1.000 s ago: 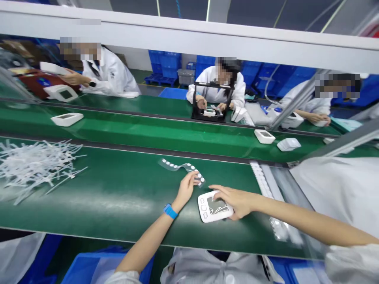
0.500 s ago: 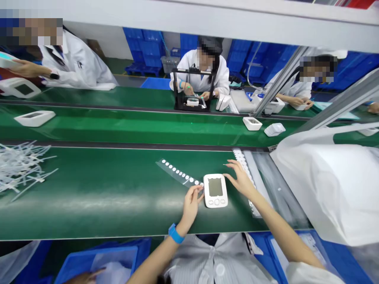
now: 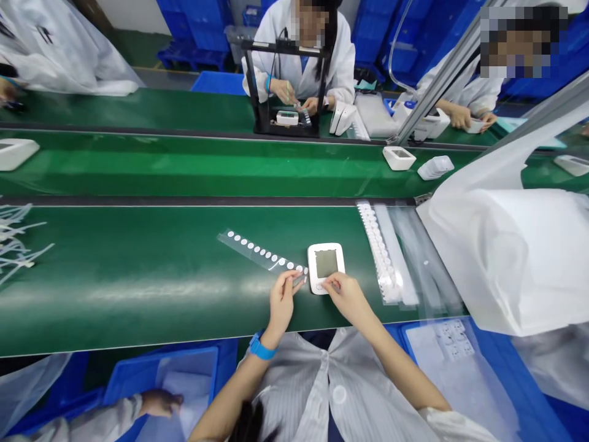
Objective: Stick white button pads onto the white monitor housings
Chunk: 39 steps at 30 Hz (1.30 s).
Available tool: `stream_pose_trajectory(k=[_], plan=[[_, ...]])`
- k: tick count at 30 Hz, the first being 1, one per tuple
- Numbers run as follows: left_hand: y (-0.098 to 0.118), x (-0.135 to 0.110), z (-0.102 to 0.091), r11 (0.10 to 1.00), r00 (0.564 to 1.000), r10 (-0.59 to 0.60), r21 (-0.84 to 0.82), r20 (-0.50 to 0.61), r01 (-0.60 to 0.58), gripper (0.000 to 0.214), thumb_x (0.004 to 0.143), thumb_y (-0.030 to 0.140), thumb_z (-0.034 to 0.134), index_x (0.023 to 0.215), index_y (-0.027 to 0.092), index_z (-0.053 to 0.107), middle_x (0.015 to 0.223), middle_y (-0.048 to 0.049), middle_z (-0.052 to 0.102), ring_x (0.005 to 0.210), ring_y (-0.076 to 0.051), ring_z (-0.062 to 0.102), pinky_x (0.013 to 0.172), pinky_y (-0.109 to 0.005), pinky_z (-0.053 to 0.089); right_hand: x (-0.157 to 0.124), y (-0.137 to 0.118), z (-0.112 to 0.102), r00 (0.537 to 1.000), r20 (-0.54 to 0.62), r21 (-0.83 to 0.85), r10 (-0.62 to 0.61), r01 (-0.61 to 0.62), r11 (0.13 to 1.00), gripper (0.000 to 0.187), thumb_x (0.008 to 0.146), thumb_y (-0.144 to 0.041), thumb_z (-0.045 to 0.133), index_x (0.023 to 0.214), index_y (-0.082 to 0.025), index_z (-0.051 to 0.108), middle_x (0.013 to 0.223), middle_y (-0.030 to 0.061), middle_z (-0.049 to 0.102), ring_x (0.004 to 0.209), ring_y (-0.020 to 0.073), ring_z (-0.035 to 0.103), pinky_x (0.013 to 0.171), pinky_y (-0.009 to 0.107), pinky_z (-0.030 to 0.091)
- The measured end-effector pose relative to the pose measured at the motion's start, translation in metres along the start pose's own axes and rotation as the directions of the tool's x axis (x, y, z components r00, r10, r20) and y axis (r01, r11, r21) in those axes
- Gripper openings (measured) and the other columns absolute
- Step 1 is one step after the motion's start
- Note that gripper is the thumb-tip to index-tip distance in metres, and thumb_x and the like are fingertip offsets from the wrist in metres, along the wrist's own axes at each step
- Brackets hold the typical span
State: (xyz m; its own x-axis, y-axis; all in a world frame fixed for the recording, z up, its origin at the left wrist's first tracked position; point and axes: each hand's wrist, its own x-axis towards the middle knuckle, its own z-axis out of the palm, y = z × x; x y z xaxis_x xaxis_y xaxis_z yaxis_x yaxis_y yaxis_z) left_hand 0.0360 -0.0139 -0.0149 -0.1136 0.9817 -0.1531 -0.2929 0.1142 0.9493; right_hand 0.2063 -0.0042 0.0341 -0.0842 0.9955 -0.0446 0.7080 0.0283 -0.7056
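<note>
A small white device with a grey screen lies face up on the green table in front of me. My right hand rests on its near edge, fingertips pinched over the button area. My left hand, with a blue wristband, pinches the near end of a clear strip carrying white round stickers, which runs away to the upper left.
More sticker strips and clear film lie right of the device, beside a large white bag. White plastic ties sit at far left. Beyond, a conveyor carries white housings; several people in white coats work opposite. Blue bins stand below.
My right hand came back from the strips on the right onto the device's near edge. My left hand stays at the strip's end. The view tilted downward.
</note>
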Motion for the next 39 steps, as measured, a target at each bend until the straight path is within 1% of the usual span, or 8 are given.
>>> stream_pose_trajectory(k=[4, 8, 18, 22, 31, 39], plan=[[0.001, -0.001, 0.000, 1.000, 1.000, 0.007, -0.017, 0.006, -0.006, 0.025, 0.093, 0.040, 0.050, 0.096, 0.019, 0.065, 0.107, -0.0073, 0.064, 0.110, -0.022, 0.063, 0.096, -0.043, 0.054, -0.003, -0.004, 0.004, 0.999, -0.042, -0.049, 0.013, -0.015, 0.999, 0.017, 0.087, -0.029, 0.055, 0.072, -0.021, 0.059, 0.064, 0.0010, 0.059, 0.057, 0.0173, 0.055, 0.055, 0.027, 0.038], [0.002, -0.001, 0.000, 1.000, 1.000, 0.013, -0.014, 0.011, -0.013, 0.025, 0.093, 0.040, 0.050, 0.097, 0.020, 0.065, 0.107, -0.0069, 0.063, 0.111, -0.022, 0.062, 0.097, -0.043, 0.054, -0.010, -0.008, 0.009, 0.997, -0.072, -0.049, 0.030, -0.034, 0.998, 0.018, 0.089, -0.030, 0.053, 0.075, -0.021, 0.058, 0.072, 0.0028, 0.061, 0.063, 0.0183, 0.057, 0.058, 0.028, 0.040], [0.004, -0.001, 0.001, 1.000, 1.000, 0.019, -0.011, 0.005, -0.019, 0.026, 0.092, 0.041, 0.050, 0.096, 0.021, 0.066, 0.105, -0.0059, 0.064, 0.108, -0.022, 0.063, 0.096, -0.043, 0.054, -0.014, -0.004, 0.019, 0.993, -0.118, -0.050, 0.015, -0.021, 0.999, 0.016, 0.090, -0.027, 0.052, 0.075, -0.022, 0.054, 0.072, 0.0018, 0.059, 0.067, 0.0185, 0.056, 0.061, 0.029, 0.041], [0.004, -0.002, 0.000, 1.000, 1.000, 0.017, -0.005, 0.007, -0.017, 0.025, 0.093, 0.041, 0.050, 0.096, 0.021, 0.066, 0.104, -0.0061, 0.064, 0.109, -0.022, 0.063, 0.096, -0.043, 0.054, -0.017, -0.004, 0.022, 0.990, -0.139, -0.052, -0.013, 0.006, 0.999, 0.017, 0.092, -0.027, 0.050, 0.076, -0.022, 0.052, 0.074, 0.0026, 0.059, 0.069, 0.0193, 0.057, 0.064, 0.030, 0.042], [0.005, -0.002, 0.001, 1.000, 1.000, 0.020, 0.006, 0.003, -0.020, 0.025, 0.093, 0.041, 0.050, 0.096, 0.021, 0.066, 0.104, -0.0062, 0.064, 0.108, -0.022, 0.063, 0.095, -0.042, 0.055, -0.018, -0.005, 0.023, 0.988, -0.155, -0.052, -0.021, 0.013, 0.999, 0.017, 0.093, -0.027, 0.048, 0.076, -0.022, 0.051, 0.074, 0.0029, 0.059, 0.070, 0.0193, 0.056, 0.064, 0.031, 0.043], [0.005, -0.002, 0.001, 1.000, 1.000, 0.024, 0.008, 0.004, -0.024, 0.025, 0.093, 0.041, 0.050, 0.096, 0.021, 0.066, 0.105, -0.0062, 0.064, 0.108, -0.022, 0.063, 0.096, -0.043, 0.054, -0.019, -0.007, 0.025, 0.986, -0.168, -0.033, -0.019, 0.013, 0.999, 0.015, 0.092, -0.025, 0.047, 0.078, -0.022, 0.051, 0.078, 0.0044, 0.061, 0.074, 0.0209, 0.057, 0.068, 0.034, 0.045]])
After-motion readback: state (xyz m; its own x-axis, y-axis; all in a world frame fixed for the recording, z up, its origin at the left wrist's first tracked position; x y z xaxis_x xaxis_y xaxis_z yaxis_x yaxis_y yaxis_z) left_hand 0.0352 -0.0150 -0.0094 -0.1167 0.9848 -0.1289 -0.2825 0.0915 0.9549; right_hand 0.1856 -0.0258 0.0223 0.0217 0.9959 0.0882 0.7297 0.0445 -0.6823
